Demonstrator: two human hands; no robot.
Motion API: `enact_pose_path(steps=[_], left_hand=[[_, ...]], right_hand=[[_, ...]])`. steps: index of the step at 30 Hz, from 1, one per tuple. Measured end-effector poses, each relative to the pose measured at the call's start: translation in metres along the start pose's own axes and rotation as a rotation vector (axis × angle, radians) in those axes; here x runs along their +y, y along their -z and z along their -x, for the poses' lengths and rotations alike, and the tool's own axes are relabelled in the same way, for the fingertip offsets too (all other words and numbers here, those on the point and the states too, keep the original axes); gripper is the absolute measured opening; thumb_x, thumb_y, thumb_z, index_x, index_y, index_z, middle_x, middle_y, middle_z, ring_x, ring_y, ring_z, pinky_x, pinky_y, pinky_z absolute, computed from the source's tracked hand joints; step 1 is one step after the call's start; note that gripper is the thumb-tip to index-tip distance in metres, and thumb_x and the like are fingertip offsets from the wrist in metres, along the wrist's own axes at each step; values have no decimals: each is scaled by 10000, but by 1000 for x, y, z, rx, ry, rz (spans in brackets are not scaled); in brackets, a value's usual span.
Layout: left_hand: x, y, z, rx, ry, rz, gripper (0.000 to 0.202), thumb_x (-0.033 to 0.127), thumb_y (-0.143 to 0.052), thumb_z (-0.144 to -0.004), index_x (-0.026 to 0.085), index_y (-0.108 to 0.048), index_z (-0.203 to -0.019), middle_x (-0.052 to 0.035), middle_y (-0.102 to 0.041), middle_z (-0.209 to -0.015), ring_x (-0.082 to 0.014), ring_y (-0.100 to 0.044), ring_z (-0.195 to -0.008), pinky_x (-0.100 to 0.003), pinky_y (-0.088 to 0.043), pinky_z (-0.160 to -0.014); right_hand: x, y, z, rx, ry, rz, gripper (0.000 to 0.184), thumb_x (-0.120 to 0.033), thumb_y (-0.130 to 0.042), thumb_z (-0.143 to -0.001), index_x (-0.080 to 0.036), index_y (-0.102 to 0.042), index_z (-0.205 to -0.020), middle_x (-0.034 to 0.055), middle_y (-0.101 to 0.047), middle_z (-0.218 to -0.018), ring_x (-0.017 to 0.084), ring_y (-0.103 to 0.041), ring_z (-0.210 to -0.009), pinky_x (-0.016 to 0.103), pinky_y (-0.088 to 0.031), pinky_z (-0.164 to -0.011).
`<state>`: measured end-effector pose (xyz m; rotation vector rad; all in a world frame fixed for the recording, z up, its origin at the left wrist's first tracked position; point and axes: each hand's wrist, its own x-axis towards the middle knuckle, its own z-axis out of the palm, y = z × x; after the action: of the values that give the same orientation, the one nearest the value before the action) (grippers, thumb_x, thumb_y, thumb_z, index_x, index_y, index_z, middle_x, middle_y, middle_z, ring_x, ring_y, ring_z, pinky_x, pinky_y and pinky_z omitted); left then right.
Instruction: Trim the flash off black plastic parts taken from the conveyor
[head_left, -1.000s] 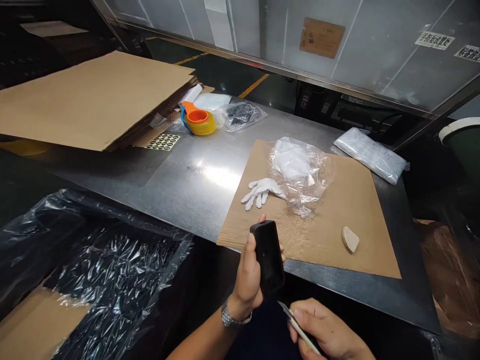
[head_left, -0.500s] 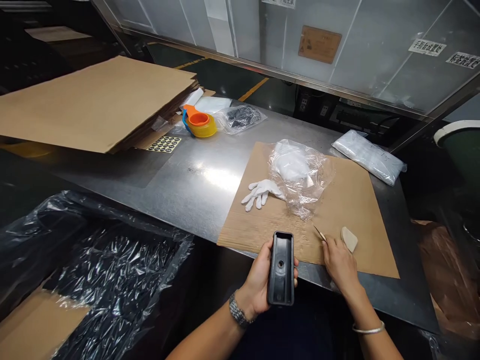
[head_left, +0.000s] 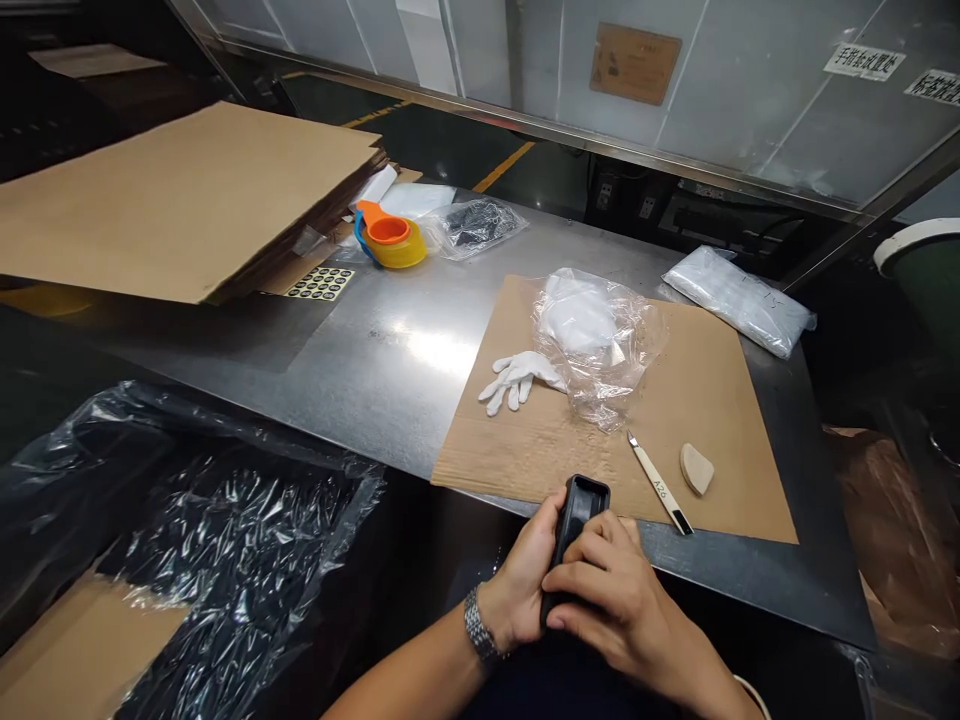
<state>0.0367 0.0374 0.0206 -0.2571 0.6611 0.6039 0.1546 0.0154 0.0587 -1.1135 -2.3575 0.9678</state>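
A black, hollow rectangular plastic part [head_left: 586, 495] is tilted in front of me over the table's front edge. My left hand [head_left: 525, 575] grips it from the left side. Across its lower half lies my right hand [head_left: 611, 585], fingers curled onto the part and covering much of it. A pale-handled craft knife [head_left: 657, 484] marked A26 rests on the cardboard sheet [head_left: 720, 400], its blade pointing away from me. To its right sits a small beige block [head_left: 697, 469]. Farther left is a white glove [head_left: 517, 380], beside a clear plastic bag [head_left: 592, 340] with white contents.
A stack of cardboard [head_left: 187, 190] overhangs the metal table [head_left: 360, 375] at left, near orange and yellow tape rings [head_left: 394, 237] and a sticker sheet [head_left: 324, 284]. A wrapped packet [head_left: 739, 298] lies back right. At lower left is a box lined with black plastic [head_left: 247, 560].
My right hand has let go of the craft knife, leaving it on the cardboard, and has come over to the black part. The part has turned in my left hand and tilted.
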Motion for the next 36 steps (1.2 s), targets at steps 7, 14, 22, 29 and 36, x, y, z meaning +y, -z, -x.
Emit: enact_pose_path(steps=[7, 14, 22, 29, 36], left_hand=[[-7, 0, 5, -122, 101, -10, 422, 452, -415, -846, 101, -648, -807, -65, -630, -576, -159, -603, -529, -222, -435, -496], [-13, 12, 10, 62, 217, -341, 711, 646, -332, -799, 31, -643, -626, -93, -573, -480, -118, -539, -388, -200, -419, -413], [-16, 8, 12, 54, 20, -320, 630, 613, -395, -798, 48, -660, -709, -80, -581, -538, -114, -536, -432, -203, -421, -445], [-19, 2, 14, 156, -501, -322, 399, 403, -512, -832, 194, -573, -1167, -70, -665, -886, -152, -621, -756, -223, -484, -646], [-17, 5, 20, 49, -260, -427, 585, 510, -426, -840, 220, -353, -1343, -24, -605, -624, -142, -567, -481, -246, -445, -469]], right_hand=[[17, 0, 1, 79, 83, 31, 138, -225, -522, -875, -237, -656, -903, 7, -591, -735, 164, -424, -768, 338, -323, -699], [42, 19, -5, 258, -89, 106, 149, -264, -532, -859, -231, -654, -937, 45, -586, -882, 192, -487, -860, 357, -343, -754], [52, 2, 4, 351, -370, -278, 259, -309, -398, -911, -162, -580, -1022, 84, -626, -958, 174, -581, -884, 305, -458, -764], [29, -28, 19, 265, -476, -464, 273, -312, -484, -860, -167, -494, -1091, 39, -638, -841, 146, -605, -709, 237, -466, -594], [38, -22, 7, 322, -585, -457, 496, -473, -313, -921, -183, -434, -538, -10, -529, -421, 102, -515, -406, 206, -354, -444]])
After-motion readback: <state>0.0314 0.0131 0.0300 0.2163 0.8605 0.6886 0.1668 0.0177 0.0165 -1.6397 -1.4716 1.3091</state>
